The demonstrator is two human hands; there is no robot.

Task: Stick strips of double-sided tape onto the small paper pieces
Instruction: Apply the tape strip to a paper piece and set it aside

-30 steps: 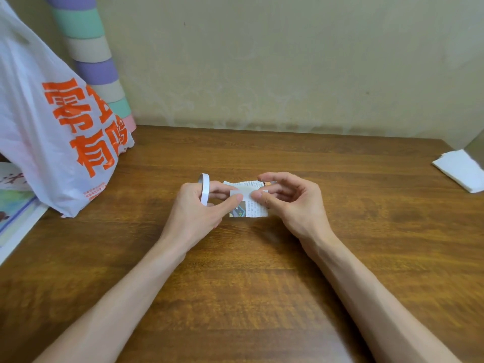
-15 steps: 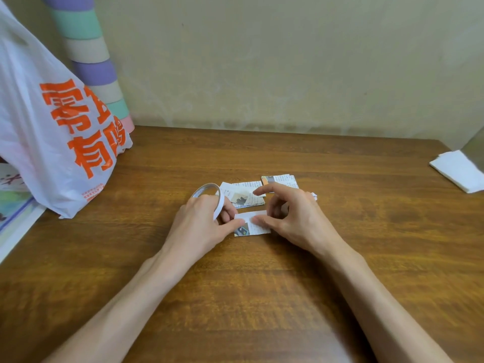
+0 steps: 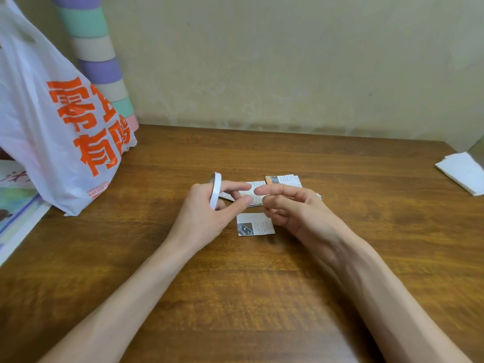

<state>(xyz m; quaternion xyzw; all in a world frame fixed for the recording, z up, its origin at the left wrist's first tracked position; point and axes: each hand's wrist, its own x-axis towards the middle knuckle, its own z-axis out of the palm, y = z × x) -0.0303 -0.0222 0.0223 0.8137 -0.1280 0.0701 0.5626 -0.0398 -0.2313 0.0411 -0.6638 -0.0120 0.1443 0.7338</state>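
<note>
A small printed paper piece lies flat on the wooden table, just below both hands. My left hand has a thin white roll of double-sided tape looped over its fingers, with forefinger and thumb stretched toward the right. My right hand hovers right of the piece, forefinger pointing left toward the left thumb, the other fingers loosely curled and holding nothing. More paper pieces lie behind the hands, partly hidden by the fingers.
A white plastic bag with orange characters stands at the left, over printed sheets. A striped pastel tube leans in the back left corner. Folded white paper lies at the right table edge.
The small paper piece was set down nearer me and released. Both hands lifted off it, and my right hand moved back toward the tape roll.
</note>
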